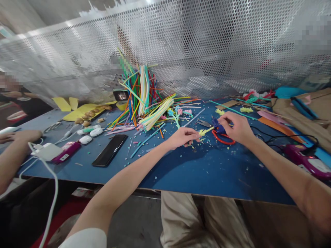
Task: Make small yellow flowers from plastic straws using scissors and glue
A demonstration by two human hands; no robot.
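My left hand (184,136) pinches a yellow pipe cleaner (206,131) with a curled, leaf-like end, held just above the blue table. Its straight end points right, toward a dark blue glue gun (218,126). My right hand (234,126) is closed at the glue gun's upper part; the fingers partly hide it. Beneath it lie pliers or scissors with red handles (224,138), their metal jaws (203,123) pointing left. Two more bent yellow pieces lie behind: one (219,112) near my right fingers, another (246,110) farther right.
A large bundle of coloured pipe cleaners (143,91) stands at the back, with a pale bunch (156,115) before it. A black phone (110,150) lies left. Power strips (66,152) and cords sit on both sides. Another person's arm (15,155) rests at far left. A perforated metal screen (181,48) borders the back.
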